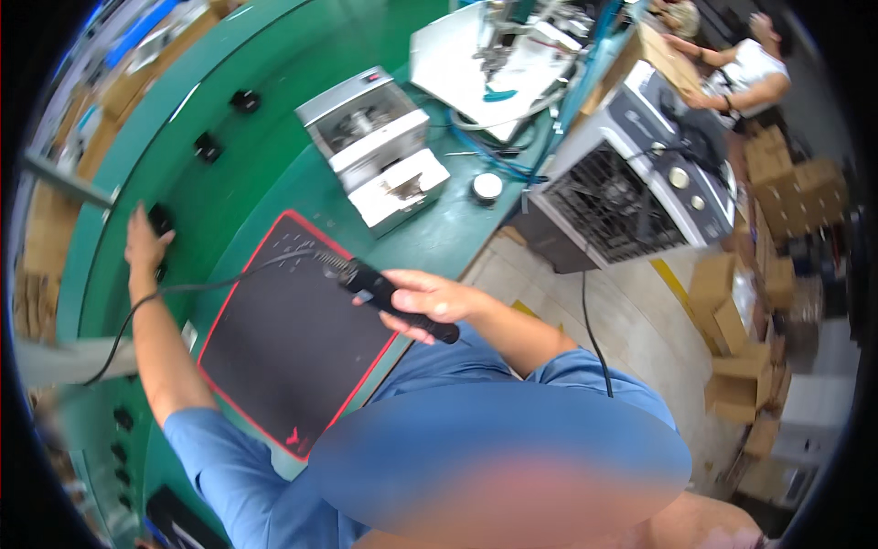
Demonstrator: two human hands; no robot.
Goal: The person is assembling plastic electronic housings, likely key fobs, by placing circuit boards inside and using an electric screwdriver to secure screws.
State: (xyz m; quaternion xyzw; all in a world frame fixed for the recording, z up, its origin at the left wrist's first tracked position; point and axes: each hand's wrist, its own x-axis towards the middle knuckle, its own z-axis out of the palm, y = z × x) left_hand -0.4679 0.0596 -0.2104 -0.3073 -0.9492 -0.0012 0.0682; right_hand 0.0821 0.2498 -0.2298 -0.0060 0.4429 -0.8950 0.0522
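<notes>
My right hand (428, 300) is wrapped round a black electric screwdriver (384, 293). A coiled spring guard leads into its black cable (229, 282), which runs left across my left forearm. The screwdriver is above a black mat (291, 339) with a red border. Far out to the left, my left hand (144, 242) reaches over the green belt with thumb and fingers apart. Right beside it, between thumb and fingers, is a small black part (160, 218); whether they touch I cannot tell. Tiny pieces (297, 245) lie scattered on the mat's far end.
More black parts (208, 146) sit along the belt. Beyond the mat stands a silver-grey machine (370, 146) with a white round container (487, 188) nearby. An air cooler (631, 183) is on the right. Cardboard boxes (741, 366) fill the far right, and another person (750, 78) handles a carton.
</notes>
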